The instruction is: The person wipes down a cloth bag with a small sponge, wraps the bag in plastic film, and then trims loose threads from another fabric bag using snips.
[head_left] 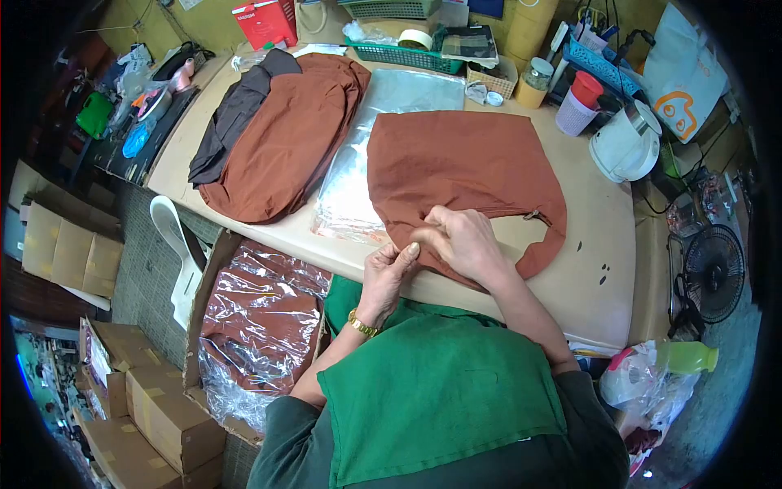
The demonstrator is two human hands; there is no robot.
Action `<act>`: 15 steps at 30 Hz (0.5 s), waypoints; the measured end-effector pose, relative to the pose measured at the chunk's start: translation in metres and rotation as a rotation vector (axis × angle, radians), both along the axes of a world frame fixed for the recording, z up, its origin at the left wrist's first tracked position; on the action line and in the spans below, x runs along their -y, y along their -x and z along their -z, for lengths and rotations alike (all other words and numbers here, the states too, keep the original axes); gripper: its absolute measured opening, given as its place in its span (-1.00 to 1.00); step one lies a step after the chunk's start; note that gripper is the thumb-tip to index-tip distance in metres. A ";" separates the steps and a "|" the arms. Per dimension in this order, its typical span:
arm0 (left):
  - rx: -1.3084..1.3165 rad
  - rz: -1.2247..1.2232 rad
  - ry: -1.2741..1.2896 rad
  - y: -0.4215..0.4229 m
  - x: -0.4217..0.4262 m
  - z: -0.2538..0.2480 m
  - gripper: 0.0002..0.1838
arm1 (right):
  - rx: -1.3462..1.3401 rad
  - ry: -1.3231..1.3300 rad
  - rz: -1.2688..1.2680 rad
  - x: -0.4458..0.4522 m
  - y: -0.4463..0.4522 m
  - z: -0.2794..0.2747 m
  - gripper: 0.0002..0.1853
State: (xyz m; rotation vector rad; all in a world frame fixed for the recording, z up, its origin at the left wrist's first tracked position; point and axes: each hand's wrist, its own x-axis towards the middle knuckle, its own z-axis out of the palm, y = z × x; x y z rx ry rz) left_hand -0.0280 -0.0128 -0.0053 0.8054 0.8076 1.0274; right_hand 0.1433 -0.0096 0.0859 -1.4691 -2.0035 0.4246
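A rust-brown fabric piece (456, 155) lies on the table, with a zipper along an opening near its lower right side. At its near left edge, my left hand (387, 277) pinches the fabric between thumb and fingers; a gold watch is on that wrist. My right hand (466, 244) is just to the right, over the same fabric, fingers curled and pressed together, slightly blurred; what they hold is hidden. Clear plastic bags (407, 94) lie behind and left of the piece. Farther left rests a pile of rust-brown and dark fabric items (285, 138).
A box of plastic-wrapped brown items (265, 310) stands below the table's front edge. Along the back are green baskets (407, 57), a jar (534, 81), cups (577, 110) and a white kettle (623, 143). A black fan (713, 273) is at the right.
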 end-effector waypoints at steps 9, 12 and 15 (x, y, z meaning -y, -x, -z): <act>0.656 0.033 0.227 0.007 -0.009 -0.006 -0.65 | -0.335 0.529 -0.220 -0.008 -0.059 0.012 -0.78; 0.599 -0.031 0.086 0.011 -0.016 -0.006 -0.60 | 0.071 0.298 -0.367 0.023 -0.107 0.016 -0.67; 0.598 -0.142 0.143 0.024 -0.035 0.012 -0.62 | 0.192 0.549 0.007 0.045 -0.130 0.001 -0.75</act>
